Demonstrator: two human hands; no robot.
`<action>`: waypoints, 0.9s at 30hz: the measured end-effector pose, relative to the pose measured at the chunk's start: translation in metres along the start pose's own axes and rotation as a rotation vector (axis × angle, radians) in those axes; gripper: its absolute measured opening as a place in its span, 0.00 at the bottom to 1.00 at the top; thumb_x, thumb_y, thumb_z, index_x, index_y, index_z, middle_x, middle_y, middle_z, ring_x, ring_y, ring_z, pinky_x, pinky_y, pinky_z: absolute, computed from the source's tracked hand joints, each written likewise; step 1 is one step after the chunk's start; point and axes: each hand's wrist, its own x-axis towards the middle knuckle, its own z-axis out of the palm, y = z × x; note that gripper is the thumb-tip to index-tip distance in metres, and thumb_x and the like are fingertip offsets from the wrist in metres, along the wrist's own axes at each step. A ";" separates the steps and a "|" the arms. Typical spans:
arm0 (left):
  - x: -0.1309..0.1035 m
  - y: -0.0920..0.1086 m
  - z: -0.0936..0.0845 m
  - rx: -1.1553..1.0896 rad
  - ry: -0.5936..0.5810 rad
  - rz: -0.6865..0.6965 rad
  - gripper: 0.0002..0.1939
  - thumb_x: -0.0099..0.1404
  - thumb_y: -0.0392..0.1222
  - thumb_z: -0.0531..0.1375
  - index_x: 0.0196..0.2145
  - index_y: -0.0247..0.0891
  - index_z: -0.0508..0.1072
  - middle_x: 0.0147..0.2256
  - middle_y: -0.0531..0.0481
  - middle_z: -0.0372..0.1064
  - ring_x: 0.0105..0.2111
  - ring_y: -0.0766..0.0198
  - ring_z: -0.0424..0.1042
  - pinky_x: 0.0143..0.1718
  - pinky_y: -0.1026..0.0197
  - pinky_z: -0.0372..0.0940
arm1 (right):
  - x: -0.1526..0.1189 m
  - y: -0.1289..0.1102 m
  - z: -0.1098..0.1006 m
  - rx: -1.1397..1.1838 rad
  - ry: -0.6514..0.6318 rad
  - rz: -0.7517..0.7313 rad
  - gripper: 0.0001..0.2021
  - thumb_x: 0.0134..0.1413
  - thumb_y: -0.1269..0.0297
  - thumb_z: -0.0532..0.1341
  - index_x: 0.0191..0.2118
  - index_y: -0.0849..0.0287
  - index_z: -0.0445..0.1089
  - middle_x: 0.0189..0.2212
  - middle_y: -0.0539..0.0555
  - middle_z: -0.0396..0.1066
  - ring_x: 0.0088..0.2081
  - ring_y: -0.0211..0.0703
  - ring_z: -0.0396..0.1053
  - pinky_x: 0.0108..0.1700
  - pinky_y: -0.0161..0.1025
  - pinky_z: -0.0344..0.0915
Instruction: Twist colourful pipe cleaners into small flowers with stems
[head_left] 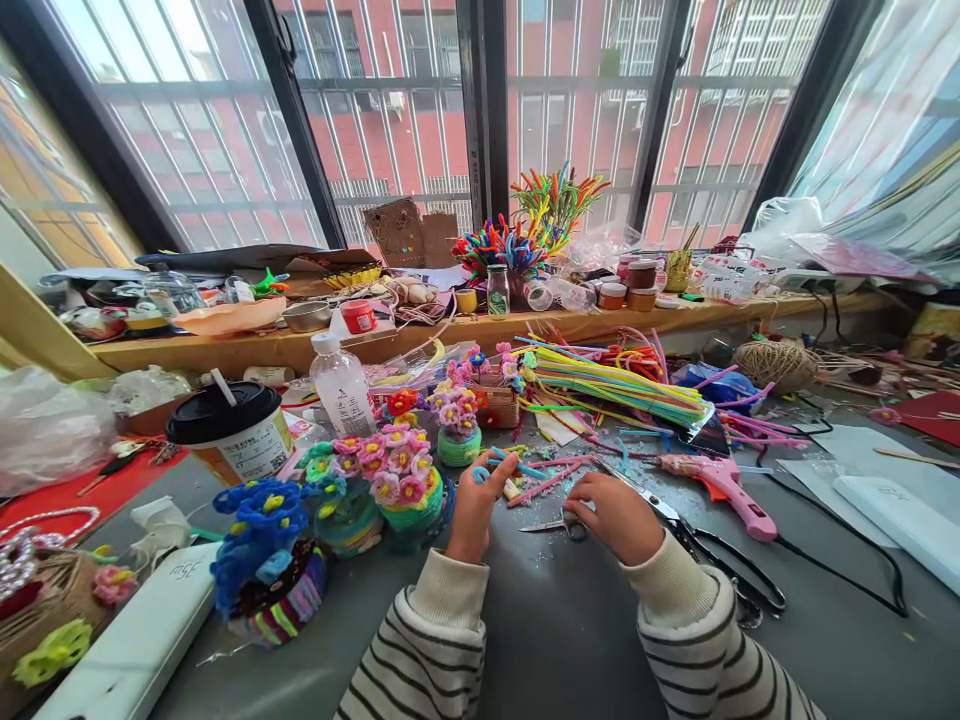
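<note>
My left hand (pixel 480 505) is closed around a light blue pipe cleaner (pixel 523 468), which curls above the thumb and fingers. Over the grey table, my right hand (pixel 615 515) has its fingers bent at the handle of small scissors (pixel 544 526), whose blades point left. Large black-handled scissors (pixel 667 510) lie just behind and beside that hand. Pink pipe cleaner pieces (pixel 551 480) rest between and beyond the hands. Left of my left hand stand pots of fuzzy flowers, one pink (pixel 401 475) and one blue (pixel 266 550).
A pink glue gun (pixel 731 490) with a black cord lies at the right. Behind are a bundle of yellow and green pipe cleaners (pixel 622 385) and a clear bottle (pixel 341 385). A lidded cup (pixel 232 435) and a white box (pixel 135 640) stand left.
</note>
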 end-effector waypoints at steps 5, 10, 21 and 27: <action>-0.004 0.000 0.001 0.105 -0.100 0.005 0.13 0.44 0.47 0.59 0.23 0.34 0.69 0.18 0.56 0.61 0.17 0.75 0.54 0.18 0.70 0.49 | 0.003 -0.011 0.003 0.410 0.118 0.007 0.17 0.50 0.55 0.48 0.26 0.61 0.68 0.24 0.54 0.69 0.26 0.39 0.65 0.27 0.34 0.60; -0.007 0.001 0.002 0.190 -0.143 0.040 0.13 0.43 0.47 0.60 0.24 0.35 0.71 0.23 0.53 0.65 0.21 0.72 0.59 0.20 0.69 0.54 | 0.004 -0.010 0.007 0.811 0.068 0.093 0.17 0.45 0.53 0.52 0.26 0.62 0.66 0.22 0.53 0.68 0.21 0.35 0.63 0.19 0.30 0.58; -0.005 -0.006 0.003 0.228 -0.125 0.026 0.09 0.43 0.45 0.60 0.19 0.35 0.72 0.21 0.50 0.70 0.26 0.66 0.66 0.28 0.66 0.59 | 0.021 -0.007 0.010 0.802 0.391 0.140 0.14 0.42 0.56 0.55 0.26 0.63 0.66 0.19 0.51 0.65 0.21 0.36 0.61 0.24 0.33 0.60; -0.008 0.000 0.006 0.152 -0.142 -0.085 0.12 0.43 0.46 0.60 0.19 0.32 0.71 0.17 0.51 0.66 0.15 0.75 0.56 0.19 0.69 0.52 | 0.045 -0.017 0.013 0.897 0.494 0.129 0.13 0.42 0.56 0.55 0.26 0.62 0.65 0.19 0.50 0.63 0.21 0.35 0.61 0.24 0.33 0.60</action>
